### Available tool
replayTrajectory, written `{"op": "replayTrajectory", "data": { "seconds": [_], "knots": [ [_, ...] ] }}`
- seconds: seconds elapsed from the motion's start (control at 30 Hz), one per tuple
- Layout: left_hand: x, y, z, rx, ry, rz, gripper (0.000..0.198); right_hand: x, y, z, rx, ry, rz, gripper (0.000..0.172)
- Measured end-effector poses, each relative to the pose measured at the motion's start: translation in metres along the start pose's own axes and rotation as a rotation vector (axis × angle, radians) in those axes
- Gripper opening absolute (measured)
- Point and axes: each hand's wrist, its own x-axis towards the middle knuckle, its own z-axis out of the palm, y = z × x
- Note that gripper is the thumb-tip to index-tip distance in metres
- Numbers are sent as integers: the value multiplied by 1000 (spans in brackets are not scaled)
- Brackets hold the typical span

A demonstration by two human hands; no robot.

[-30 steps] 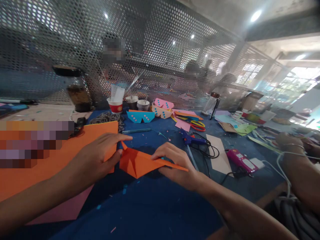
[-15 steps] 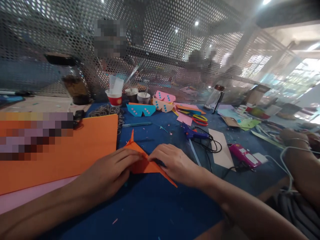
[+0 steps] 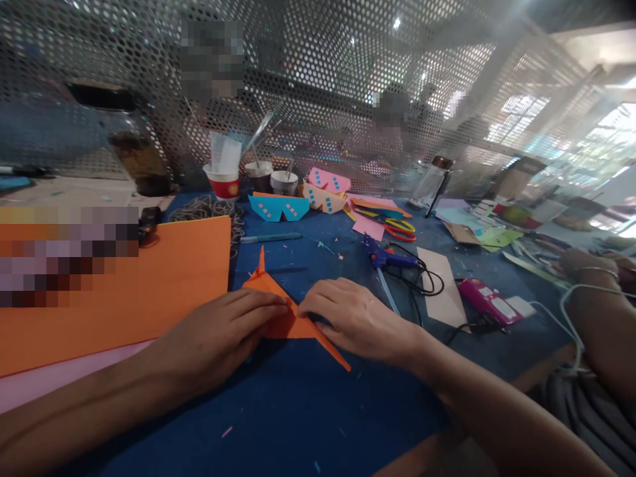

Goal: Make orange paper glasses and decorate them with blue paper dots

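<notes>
A piece of folded orange paper (image 3: 301, 327) lies on the blue tabletop between my hands, one narrow point standing up at its far left and a folded strip slanting towards me at the right. My left hand (image 3: 238, 324) presses on its left part, fingers together and thumb tucked underneath out of sight. With bent fingers, my right hand (image 3: 350, 318) grips the paper's right fold near the middle. The fingertips of both hands almost meet. Just beyond lie a blue pen (image 3: 271, 238) and tiny paper scraps.
Large orange sheets (image 3: 189, 265) lie at left. Paper masks (image 3: 278, 207), cups (image 3: 223, 182), scissors (image 3: 400, 230) and a glass bottle (image 3: 430, 182) stand or lie behind. At right are a blue glue gun (image 3: 392, 258), a magenta device (image 3: 489, 305) and another person's arm (image 3: 596, 311).
The view has shifted slightly. My right fingers have moved a little on the orange paper's fold; my left hand stays pressed on it.
</notes>
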Motion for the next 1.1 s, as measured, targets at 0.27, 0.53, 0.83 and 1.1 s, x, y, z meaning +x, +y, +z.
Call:
{"op": "replayTrajectory", "data": {
  "seconds": [0.27, 0.53, 0.83, 1.1],
  "knots": [
    [-1, -1, 1, -27, -54, 9, 39, -1, -3, -14, -37, -67, -40, 16],
    [-4, 2, 4, 61, -126, 6, 40, -4, -3, -13, 6, -109, -16, 14],
    [0, 10, 1, 118, -100, 55, 41, -3, -3, -14, 104, -132, 29, 16],
    [3, 12, -2, 143, -98, 72, 38, -4, 0, -12, 193, -125, 57, 14]
  ]
}}
